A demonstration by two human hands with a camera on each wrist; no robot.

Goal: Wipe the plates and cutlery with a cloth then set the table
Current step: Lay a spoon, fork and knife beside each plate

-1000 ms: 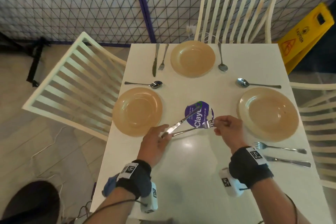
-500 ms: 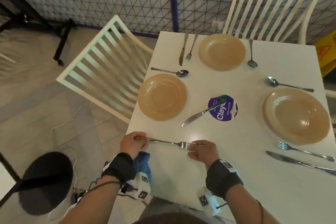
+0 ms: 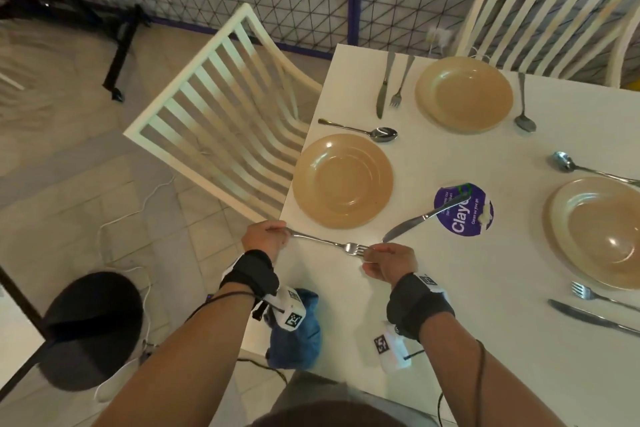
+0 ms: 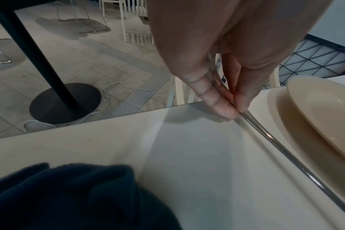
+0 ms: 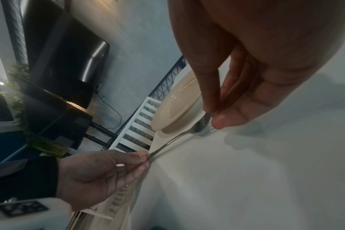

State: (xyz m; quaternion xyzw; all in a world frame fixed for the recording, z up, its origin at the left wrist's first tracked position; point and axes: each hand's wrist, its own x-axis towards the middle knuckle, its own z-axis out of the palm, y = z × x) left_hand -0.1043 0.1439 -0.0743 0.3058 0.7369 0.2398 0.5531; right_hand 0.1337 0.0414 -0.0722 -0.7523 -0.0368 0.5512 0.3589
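A steel fork (image 3: 325,243) lies along the table's near left edge, just below the left tan plate (image 3: 343,180). My left hand (image 3: 265,239) pinches its handle end (image 4: 244,115). My right hand (image 3: 389,262) pinches its tines (image 5: 206,123). A knife (image 3: 424,218) lies loose to the right of that plate, its handle over a purple round sticker (image 3: 464,210). The blue cloth (image 3: 298,329) sits bunched at the near edge under my left wrist. Two more tan plates, far (image 3: 464,94) and right (image 3: 599,232), have cutlery beside them.
The white table (image 3: 485,340) has a spoon (image 3: 360,130) above the left plate. A white slatted chair (image 3: 221,114) stands left of the table, another (image 3: 554,7) at the far side. A black table base (image 3: 90,329) and a white cable lie on the floor at left.
The knife was set down by the purple sticker. Both hands brought the fork from the table's middle to the near left edge below the left plate. The view swung left.
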